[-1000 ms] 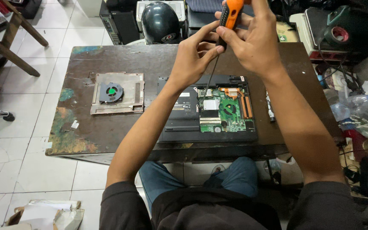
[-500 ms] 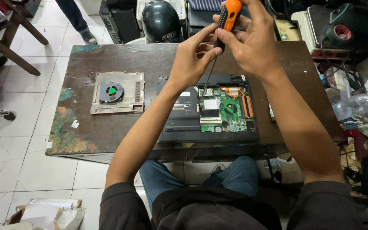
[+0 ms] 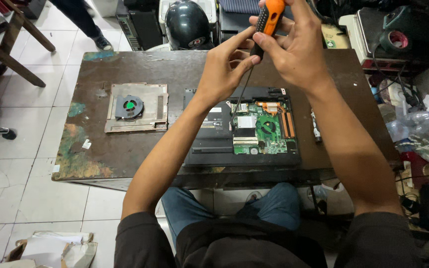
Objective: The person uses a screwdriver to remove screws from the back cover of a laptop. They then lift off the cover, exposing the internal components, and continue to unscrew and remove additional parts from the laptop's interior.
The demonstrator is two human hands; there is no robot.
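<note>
Both hands raised above the opened laptop (image 3: pixel 242 126). The right hand (image 3: pixel 294 52) pinches the orange handle of the screwdriver (image 3: pixel 266 22); the left hand (image 3: pixel 224 69) has closed its fingertips on the shaft just below that grip. Compared with a second ago the tool stays lifted, its tip now hanging just over the circuit board (image 3: pixel 264 126).

- Right hand (image 3: pixel 299 52) wrapped around orange-and-black screwdriver (image 3: pixel 266 22), raised above opened laptop (image 3: pixel 242 129).
- Left hand (image 3: pixel 224 69) pinching the screwdriver's thin shaft just below the handle.
- Green circuit board (image 3: pixel 264 129) exposed inside the laptop.
- Loose fan on metal plate (image 3: pixel 136 106) lying left, on worn dark surface (image 3: pixel 125 149).
- Black helmet (image 3: pixel 187 22) beyond the far edge.
</note>
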